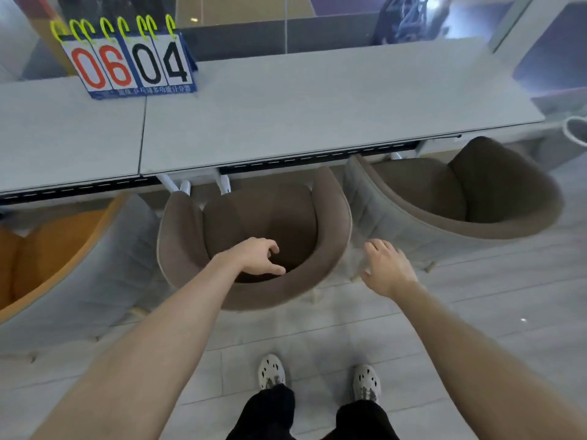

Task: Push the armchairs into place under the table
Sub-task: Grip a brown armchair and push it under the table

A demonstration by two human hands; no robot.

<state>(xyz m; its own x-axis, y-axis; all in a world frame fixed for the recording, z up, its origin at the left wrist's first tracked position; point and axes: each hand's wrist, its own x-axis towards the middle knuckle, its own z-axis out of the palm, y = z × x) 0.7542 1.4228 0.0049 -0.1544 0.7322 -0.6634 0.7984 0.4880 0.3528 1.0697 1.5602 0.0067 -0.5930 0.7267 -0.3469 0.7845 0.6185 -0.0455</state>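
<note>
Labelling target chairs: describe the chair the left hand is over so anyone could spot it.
Along the near edge of the long grey table stand three armchairs. It is the middle armchair, all brown, with the left hand over its seat. The left neighbour is orange inside; the right neighbour sits turned at an angle.

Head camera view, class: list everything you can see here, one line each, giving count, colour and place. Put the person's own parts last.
Table: one, pale grey, across the upper half.
Flip scoreboard: one, blue base, yellow rings, red 06 and black 04, on the table's left end.
Brown armchair, middle: one, brown inside, front tucked under the table edge.
Brown armchair, right: one, brown inside, grey outside, angled by the table's right end.
Orange armchair: one, orange inside, grey outside, far left.
Floor: grey tiles.
Shoes: two, white, bottom centre.
Left hand: open, over the middle armchair's back.
Right hand: open, between the two brown armchairs.
</note>
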